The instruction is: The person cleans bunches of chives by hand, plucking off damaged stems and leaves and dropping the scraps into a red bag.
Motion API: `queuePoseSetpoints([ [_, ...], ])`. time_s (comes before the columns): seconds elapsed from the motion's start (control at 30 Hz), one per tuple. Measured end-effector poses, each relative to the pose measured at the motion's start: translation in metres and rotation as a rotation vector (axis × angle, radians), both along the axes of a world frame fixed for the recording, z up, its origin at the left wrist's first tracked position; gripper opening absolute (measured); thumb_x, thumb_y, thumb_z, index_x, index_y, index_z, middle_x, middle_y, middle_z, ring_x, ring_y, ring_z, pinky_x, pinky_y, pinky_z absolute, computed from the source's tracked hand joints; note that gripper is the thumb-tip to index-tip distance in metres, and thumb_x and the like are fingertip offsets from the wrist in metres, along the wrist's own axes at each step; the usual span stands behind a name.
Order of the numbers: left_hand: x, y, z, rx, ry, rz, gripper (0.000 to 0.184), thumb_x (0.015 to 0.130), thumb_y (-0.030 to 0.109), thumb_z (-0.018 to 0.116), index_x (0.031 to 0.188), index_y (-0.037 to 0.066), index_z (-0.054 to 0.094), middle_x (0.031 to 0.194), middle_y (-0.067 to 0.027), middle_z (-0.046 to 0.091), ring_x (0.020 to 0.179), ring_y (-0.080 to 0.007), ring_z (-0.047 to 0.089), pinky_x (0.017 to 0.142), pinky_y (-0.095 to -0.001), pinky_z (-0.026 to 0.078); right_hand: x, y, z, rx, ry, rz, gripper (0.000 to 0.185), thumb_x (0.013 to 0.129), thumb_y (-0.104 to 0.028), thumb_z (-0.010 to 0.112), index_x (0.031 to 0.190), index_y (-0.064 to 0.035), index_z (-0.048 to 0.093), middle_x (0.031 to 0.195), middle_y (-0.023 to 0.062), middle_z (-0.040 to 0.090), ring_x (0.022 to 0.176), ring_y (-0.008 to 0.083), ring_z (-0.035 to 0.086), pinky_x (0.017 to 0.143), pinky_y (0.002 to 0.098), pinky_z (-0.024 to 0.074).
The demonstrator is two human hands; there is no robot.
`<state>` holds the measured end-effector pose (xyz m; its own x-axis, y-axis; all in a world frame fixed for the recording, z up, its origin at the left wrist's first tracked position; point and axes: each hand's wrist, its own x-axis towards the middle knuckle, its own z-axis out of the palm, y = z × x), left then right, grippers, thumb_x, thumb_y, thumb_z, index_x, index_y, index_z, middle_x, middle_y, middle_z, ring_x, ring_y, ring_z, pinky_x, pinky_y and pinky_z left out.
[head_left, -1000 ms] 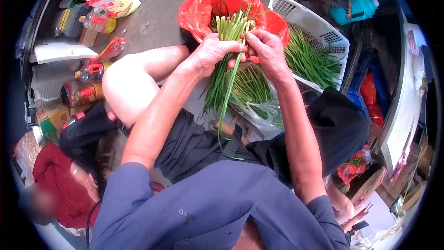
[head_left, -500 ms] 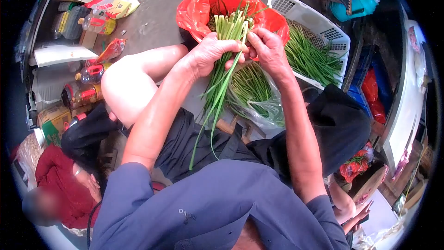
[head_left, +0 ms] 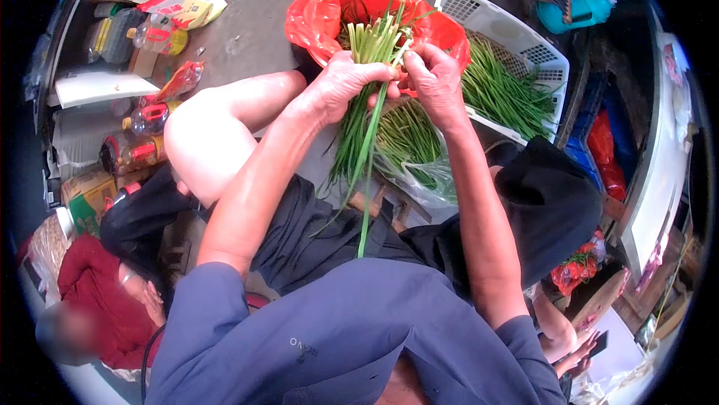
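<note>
My left hand (head_left: 343, 84) is closed around a bunch of garlic chives (head_left: 358, 143), pale stem ends up and green leaves hanging towards my lap. Beside it, my right hand (head_left: 438, 84) pinches at the chive stems near the cut ends, thumb against the fingers; its fingertips partly hide what they grip. Just beyond both hands stands a red plastic bag (head_left: 313, 24), open, with plant scraps inside. Below my right hand, more chives (head_left: 404, 134) lie in a clear plastic bag (head_left: 442, 180).
A white plastic basket (head_left: 558, 79) holding chives (head_left: 513, 98) is at the right. Bottles (head_left: 150, 116) and packets line the left side. A teal jug (head_left: 588, 6) stands at the back right. One person in a red sleeve (head_left: 97, 274) sits at lower left; another person's hand (head_left: 580, 356) holds a phone at lower right.
The long chive leaves hanging from the bunch have swung right, towards the middle of my lap. My hands have barely shifted. The phone at lower right is more visible.
</note>
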<state>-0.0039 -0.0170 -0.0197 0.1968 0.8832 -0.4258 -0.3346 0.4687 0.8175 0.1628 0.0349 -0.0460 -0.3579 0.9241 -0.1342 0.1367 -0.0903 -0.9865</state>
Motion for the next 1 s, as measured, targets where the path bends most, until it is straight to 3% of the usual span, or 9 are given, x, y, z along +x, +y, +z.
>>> queuePoseSetpoints([
  [0.17,-0.001,-0.002,0.002,-0.013,-0.003,0.013,0.018,0.085,0.015,0.063,0.099,0.003,0.062,0.077,-0.0045,0.065,0.062,-0.0096,0.06,0.046,-0.0194,0.042,-0.001,0.001,-0.003,0.012,-0.019,-0.081,0.021,0.09,-0.017,0.057,0.089,0.0031,0.063,0.069,0.0053,0.062,0.064,0.0112,0.06,0.059,0.0267,0.0485],
  [0.23,-0.001,-0.005,0.006,-0.068,-0.009,0.042,0.015,0.082,0.014,0.064,0.089,0.001,0.065,0.068,-0.0083,0.066,0.049,-0.0102,0.054,0.045,-0.0214,0.042,0.002,0.003,0.007,-0.082,0.077,-0.112,0.022,0.091,-0.018,0.056,0.092,0.0031,0.062,0.074,0.0053,0.062,0.062,0.013,0.062,0.058,0.0267,0.0499],
  [0.33,-0.001,-0.006,0.01,-0.055,-0.019,0.058,0.014,0.082,0.013,0.063,0.087,0.0,0.065,0.067,-0.0085,0.066,0.049,-0.0107,0.055,0.045,-0.0217,0.043,0.006,0.008,0.003,-0.088,0.121,-0.122,0.021,0.093,-0.018,0.055,0.093,0.002,0.061,0.08,0.0054,0.062,0.06,0.0134,0.063,0.056,0.0253,0.0501],
  [0.47,-0.005,-0.005,0.007,-0.049,-0.037,0.068,0.013,0.082,0.013,0.063,0.087,0.001,0.065,0.067,-0.0084,0.066,0.049,-0.0106,0.055,0.045,-0.0219,0.043,0.008,0.012,-0.008,-0.1,0.166,-0.171,0.022,0.093,-0.021,0.058,0.093,0.0016,0.061,0.079,0.0039,0.061,0.06,0.0111,0.061,0.055,0.0232,0.049],
  [0.53,-0.006,-0.005,0.005,-0.037,-0.002,0.035,0.016,0.085,0.015,0.062,0.094,0.002,0.063,0.072,-0.0071,0.065,0.056,-0.0108,0.057,0.046,-0.0205,0.041,0.005,0.012,-0.004,-0.107,0.186,-0.2,0.024,0.093,-0.022,0.06,0.094,0.0019,0.062,0.079,0.0038,0.062,0.059,0.0108,0.061,0.055,0.0229,0.0487],
  [0.7,-0.003,-0.004,0.001,-0.026,0.032,0.075,0.016,0.085,0.014,0.063,0.097,0.003,0.062,0.075,-0.0045,0.064,0.06,-0.0102,0.059,0.045,-0.0206,0.041,0.0,0.008,0.005,-0.249,0.211,0.002,0.029,0.09,-0.025,0.066,0.097,0.0033,0.064,0.078,0.0039,0.064,0.059,0.0091,0.059,0.055,0.0227,0.0484],
  [1.0,-0.003,-0.002,-0.004,-0.028,0.061,0.049,0.017,0.084,0.015,0.065,0.097,0.005,0.062,0.077,-0.0028,0.064,0.064,-0.0093,0.061,0.045,-0.0198,0.041,-0.004,0.002,-0.005,-0.077,0.062,0.037,0.028,0.09,-0.024,0.062,0.092,0.0041,0.065,0.074,0.0056,0.064,0.062,0.0101,0.059,0.057,0.0249,0.0488],
])
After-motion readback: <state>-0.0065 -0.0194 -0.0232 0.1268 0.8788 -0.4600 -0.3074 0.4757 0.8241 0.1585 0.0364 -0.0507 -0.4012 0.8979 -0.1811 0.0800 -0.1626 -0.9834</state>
